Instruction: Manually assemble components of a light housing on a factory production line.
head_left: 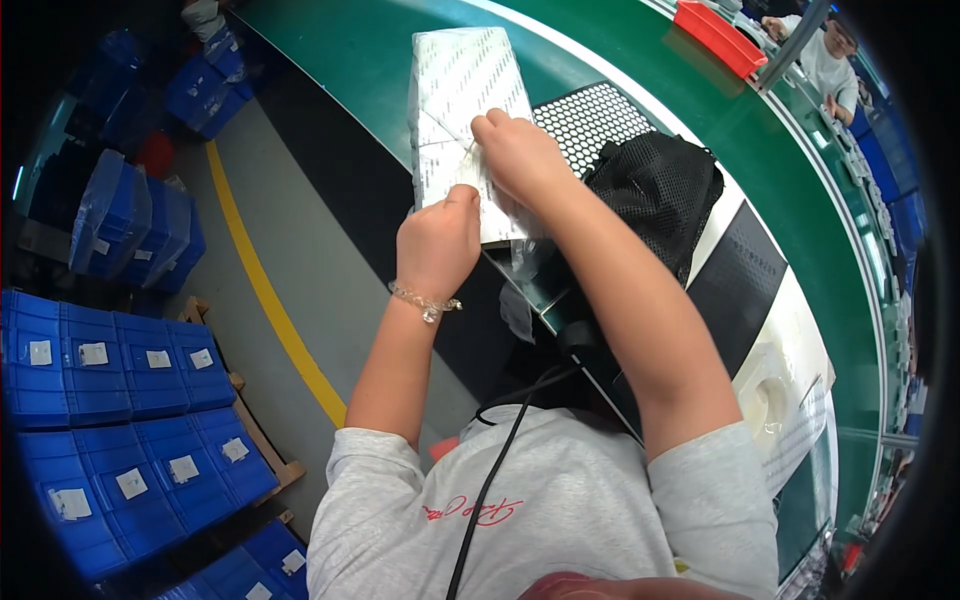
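A long white package (465, 75) with rows of grey print lies on the bench in a clear, shiny wrapping. My left hand (440, 240) is closed at the package's near part, its thumb and fingertips pinching the wrapping. Just to the right and a little farther off, my right hand (522, 155) is closed too and pinches the wrapping near the package's middle. Thin lines or creases run across the package toward my fingers; whether these are folds or a band I cannot tell. A beaded bracelet circles my left wrist.
Right of the package lie a perforated white-holed panel (590, 120), a black mesh bag (655, 195) and a dark mat (738, 285) on the green bench (720, 130). A red tray (720, 38) stands farther back, near another person (830, 65). Blue crates (130, 360) are stacked at left.
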